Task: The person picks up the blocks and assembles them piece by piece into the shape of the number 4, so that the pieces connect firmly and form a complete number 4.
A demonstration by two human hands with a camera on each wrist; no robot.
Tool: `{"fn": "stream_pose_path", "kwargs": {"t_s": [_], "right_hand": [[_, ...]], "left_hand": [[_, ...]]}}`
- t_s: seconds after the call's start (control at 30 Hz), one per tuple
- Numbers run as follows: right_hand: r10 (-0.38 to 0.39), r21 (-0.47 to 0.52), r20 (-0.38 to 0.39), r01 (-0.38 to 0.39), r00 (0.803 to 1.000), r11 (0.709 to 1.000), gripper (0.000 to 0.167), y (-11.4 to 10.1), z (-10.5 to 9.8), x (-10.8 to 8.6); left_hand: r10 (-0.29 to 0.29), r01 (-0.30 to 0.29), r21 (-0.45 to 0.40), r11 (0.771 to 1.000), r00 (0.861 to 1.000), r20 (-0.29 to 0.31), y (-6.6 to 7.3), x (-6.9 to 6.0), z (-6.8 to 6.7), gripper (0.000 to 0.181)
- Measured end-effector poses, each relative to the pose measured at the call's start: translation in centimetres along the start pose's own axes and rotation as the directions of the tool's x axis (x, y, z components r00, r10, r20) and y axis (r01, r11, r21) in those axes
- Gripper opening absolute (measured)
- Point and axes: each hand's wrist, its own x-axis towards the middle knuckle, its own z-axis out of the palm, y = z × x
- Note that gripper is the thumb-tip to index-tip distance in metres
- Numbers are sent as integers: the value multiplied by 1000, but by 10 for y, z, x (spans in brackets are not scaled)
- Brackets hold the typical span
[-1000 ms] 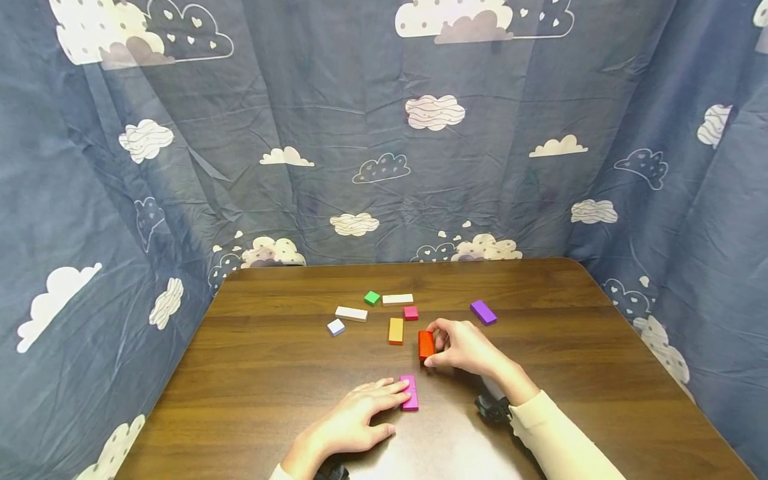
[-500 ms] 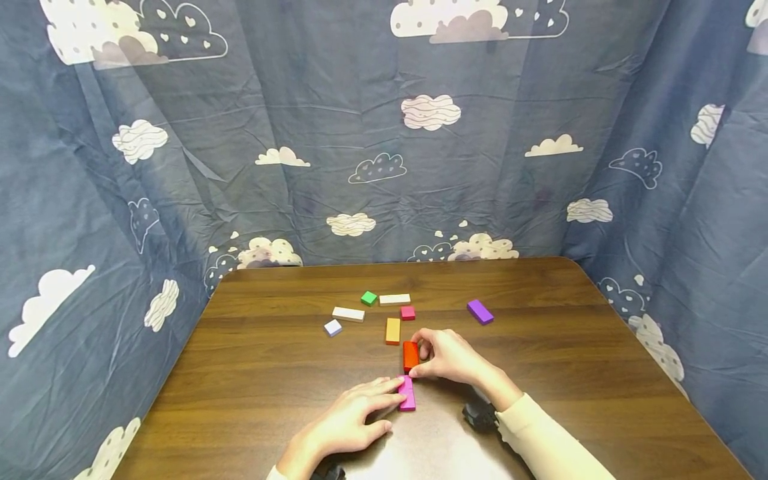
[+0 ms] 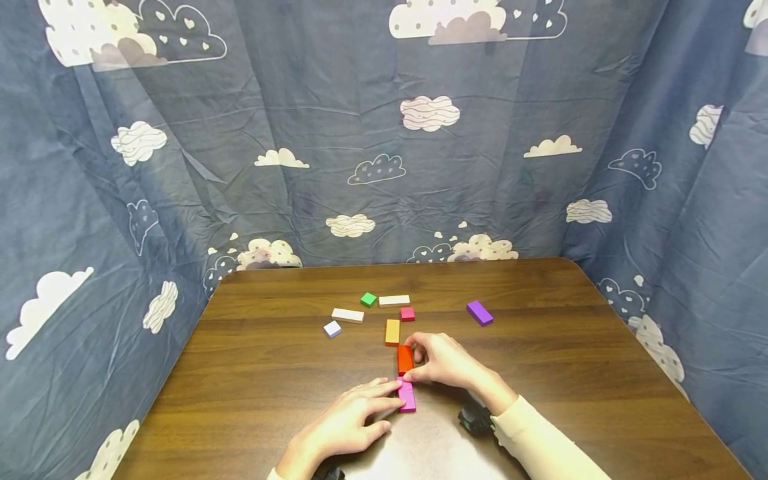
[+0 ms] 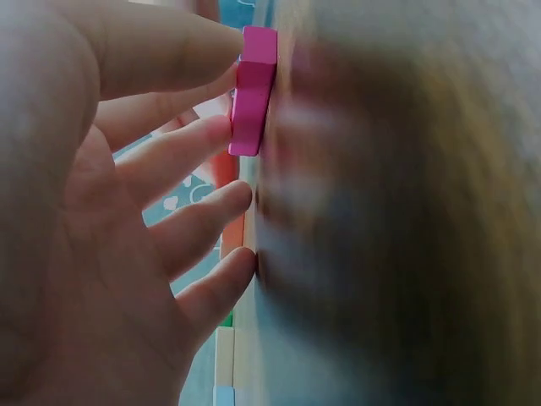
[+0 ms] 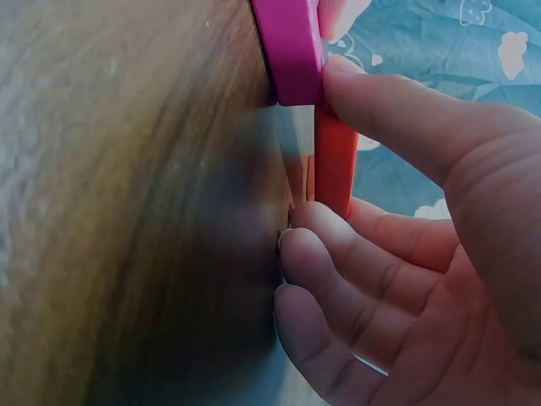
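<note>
A magenta block (image 3: 407,396) lies on the table under the fingertips of my left hand (image 3: 347,420), whose fingers are spread and nearly straight. Just beyond it, my right hand (image 3: 445,362) pinches a red block (image 3: 405,360) between thumb and fingers, the thumb at the end nearest the magenta block. In the left wrist view the magenta block (image 4: 254,91) meets the fingertips of the left hand (image 4: 127,194). The right wrist view has the red block (image 5: 335,161) right behind the magenta one (image 5: 292,51), beside the right hand (image 5: 414,254).
An orange block (image 3: 393,332) lies just beyond the red one. Farther back are a small crimson block (image 3: 407,314), two white bars (image 3: 394,301), a green block (image 3: 369,300) and a pale blue block (image 3: 333,329). A purple block (image 3: 480,313) lies at the right.
My right hand has brought the red block left and nearer, up to the far end of the magenta block. The left hand has stayed on the magenta block.
</note>
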Motion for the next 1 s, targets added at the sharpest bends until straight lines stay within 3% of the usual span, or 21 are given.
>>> {"fn": "stream_pose_path", "kwargs": {"t_s": [0.27,1.0], "right_hand": [[-25,4,-12,25,1000,1000,39,1,4,1],[-19,19,-27,20,999,1000,40,-2,8,0]], "left_hand": [[-33,33,-12,999,999,8,1,-1,-1,44],[-1,1,6,1000,1000,-8,0,-1,0,45]]}}
